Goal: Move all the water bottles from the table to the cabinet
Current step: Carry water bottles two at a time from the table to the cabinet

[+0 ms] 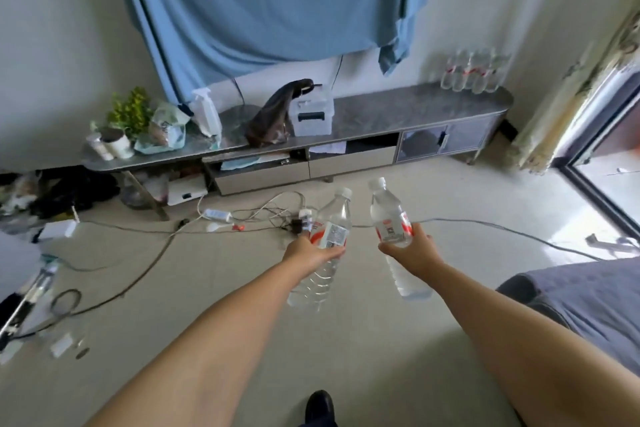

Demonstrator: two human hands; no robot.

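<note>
Grey cabinet (398, 111) bears perhaps six bottles (472, 74).

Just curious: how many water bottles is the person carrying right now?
2: one clear plastic water bottle in the left hand, another in the right hand.

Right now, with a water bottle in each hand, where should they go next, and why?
Probably carry them forward to the cabinet. The left hand grips one bottle, the right hand grips another bottle, and a cluster of bottles already stands on its far right end, with bare top beside it.
</note>
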